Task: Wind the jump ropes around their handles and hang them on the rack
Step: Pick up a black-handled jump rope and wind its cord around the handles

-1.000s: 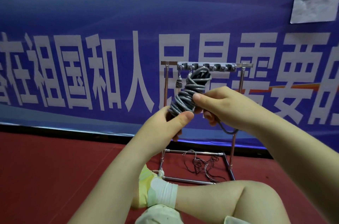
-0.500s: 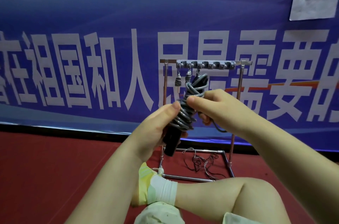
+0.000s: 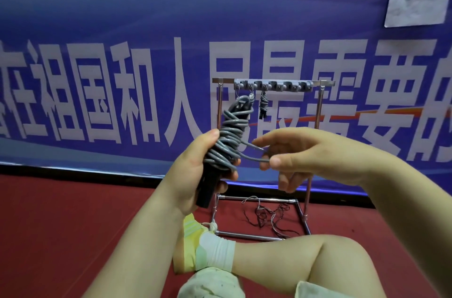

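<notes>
My left hand grips the black handles of a grey jump rope, whose cord is wound in many turns around them. A short loop of the cord sticks out to the right, and my right hand pinches it between thumb and fingers. Behind stands a small metal rack with a grey hook bar. A small wound rope bundle hangs from one hook, and another one shows partly behind the held rope.
Loose thin cords lie on the red floor inside the rack's base frame. A blue banner fills the background. My bent leg with a white sock and yellow shoe lies in front of the rack.
My right hand has pulled away to the right from the bundle, drawing out a short loop of cord. The bundle has tilted and shifted left in my left hand.
</notes>
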{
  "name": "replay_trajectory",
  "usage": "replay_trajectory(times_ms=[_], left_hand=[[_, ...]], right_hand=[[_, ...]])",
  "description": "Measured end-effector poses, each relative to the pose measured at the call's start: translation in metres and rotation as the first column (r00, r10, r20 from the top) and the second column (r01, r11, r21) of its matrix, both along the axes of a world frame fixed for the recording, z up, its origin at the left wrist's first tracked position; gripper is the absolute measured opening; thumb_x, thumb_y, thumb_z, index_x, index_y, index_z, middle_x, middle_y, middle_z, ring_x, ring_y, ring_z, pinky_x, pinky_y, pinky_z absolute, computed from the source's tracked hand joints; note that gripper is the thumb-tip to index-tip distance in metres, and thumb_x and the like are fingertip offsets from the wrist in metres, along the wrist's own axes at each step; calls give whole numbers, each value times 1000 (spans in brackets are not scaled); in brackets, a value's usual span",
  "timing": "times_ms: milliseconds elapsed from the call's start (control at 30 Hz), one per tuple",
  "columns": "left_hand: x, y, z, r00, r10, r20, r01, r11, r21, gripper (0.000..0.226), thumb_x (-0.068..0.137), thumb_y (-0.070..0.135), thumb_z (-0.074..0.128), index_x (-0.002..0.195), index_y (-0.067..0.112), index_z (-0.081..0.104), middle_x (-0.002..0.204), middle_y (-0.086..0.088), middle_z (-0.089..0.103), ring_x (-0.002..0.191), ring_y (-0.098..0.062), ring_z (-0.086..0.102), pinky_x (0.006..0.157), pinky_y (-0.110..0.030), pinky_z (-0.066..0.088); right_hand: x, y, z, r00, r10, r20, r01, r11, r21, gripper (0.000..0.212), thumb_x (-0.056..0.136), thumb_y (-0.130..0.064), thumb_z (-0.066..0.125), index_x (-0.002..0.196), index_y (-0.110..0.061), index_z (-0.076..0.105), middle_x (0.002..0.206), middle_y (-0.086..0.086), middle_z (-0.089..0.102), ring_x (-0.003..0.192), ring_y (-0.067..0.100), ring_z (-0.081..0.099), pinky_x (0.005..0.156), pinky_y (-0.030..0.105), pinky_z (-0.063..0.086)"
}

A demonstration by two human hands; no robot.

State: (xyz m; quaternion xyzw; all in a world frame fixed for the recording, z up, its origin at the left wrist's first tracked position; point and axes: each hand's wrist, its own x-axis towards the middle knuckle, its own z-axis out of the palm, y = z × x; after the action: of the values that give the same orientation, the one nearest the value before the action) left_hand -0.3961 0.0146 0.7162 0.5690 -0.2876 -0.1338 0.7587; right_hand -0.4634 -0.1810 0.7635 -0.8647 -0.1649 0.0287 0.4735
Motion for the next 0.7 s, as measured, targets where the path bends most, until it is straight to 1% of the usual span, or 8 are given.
replay_trajectory(times_ms=[100, 167, 300, 400, 467, 533, 600, 700], left_hand=[[0, -1, -2, 997, -34, -65, 32, 999, -34, 40, 71, 48, 49, 86, 12, 63, 71, -10, 60, 54, -19, 56, 43, -21, 37], [0, -3, -4, 992, -74, -104, 68, 996, -60, 40, 72, 47, 49, 87, 12, 62, 71, -9, 59, 53, -18, 55, 41, -21, 36], [3, -3, -5, 974, -126, -188, 104, 987, -124, 40, 74, 47, 49, 91, 14, 61, 71, -7, 58, 53, -16, 53, 40, -19, 36], [6, -3, -6, 967, -112, -227, 82, 987, -138, 41, 73, 48, 50, 91, 14, 62, 71, -7, 58, 53, -16, 52, 39, -18, 36], [8, -4, -7, 967, -87, -239, 58, 990, -127, 40, 73, 48, 50, 90, 14, 62, 70, -7, 58, 53, -16, 52, 38, -18, 37], [9, -5, -10, 973, -44, -225, 25, 996, -85, 36, 81, 46, 48, 90, 14, 61, 69, -6, 59, 53, -16, 53, 39, -19, 36], [10, -8, -13, 983, 10, -181, -14, 1000, -19, 33, 87, 45, 44, 90, 16, 61, 68, -4, 60, 54, -16, 55, 44, -20, 36], [6, -12, -14, 994, 56, -92, -52, 998, 41, 33, 76, 47, 54, 90, 18, 62, 70, -3, 62, 54, -15, 58, 50, -23, 35]], right_hand=[[0, -5, -1, 995, -50, 91, 49, 999, 10, 40, 68, -36, 63, 106, -23, 60, 86, -6, 72, 70, 19, 67, 64, 27, 56], [0, -6, -2, 985, -83, 152, 92, 995, -50, 38, 70, -42, 60, 100, -19, 59, 84, -6, 72, 70, 20, 69, 65, 29, 57], [2, -4, -4, 929, -178, 324, 241, 956, -167, 46, 71, -57, 47, 86, -19, 65, 82, -9, 72, 71, 10, 68, 70, 33, 57], [9, -6, -8, 874, -256, 413, 305, 951, -55, 54, 71, -69, 48, 84, -21, 70, 91, 13, 69, 89, 35, 63, 85, 54, 50], [13, -7, -11, 882, -297, 365, 237, 950, 202, 45, 76, -62, 56, 81, -21, 73, 90, 18, 66, 90, 37, 61, 92, 54, 49], [14, -8, -12, 916, -240, 322, 106, 919, 381, 34, 82, -52, 62, 77, -22, 76, 87, 12, 63, 87, 19, 62, 92, 38, 49], [13, -8, -15, 928, -72, 365, -84, 915, 394, 31, 76, -54, 66, 79, -25, 77, 97, 13, 63, 93, 14, 62, 90, 29, 47], [13, 0, -22, 892, 146, 428, -318, 876, 363, 30, 78, -47, 65, 87, -20, 75, 108, 6, 66, 106, 20, 60, 94, 31, 44]])
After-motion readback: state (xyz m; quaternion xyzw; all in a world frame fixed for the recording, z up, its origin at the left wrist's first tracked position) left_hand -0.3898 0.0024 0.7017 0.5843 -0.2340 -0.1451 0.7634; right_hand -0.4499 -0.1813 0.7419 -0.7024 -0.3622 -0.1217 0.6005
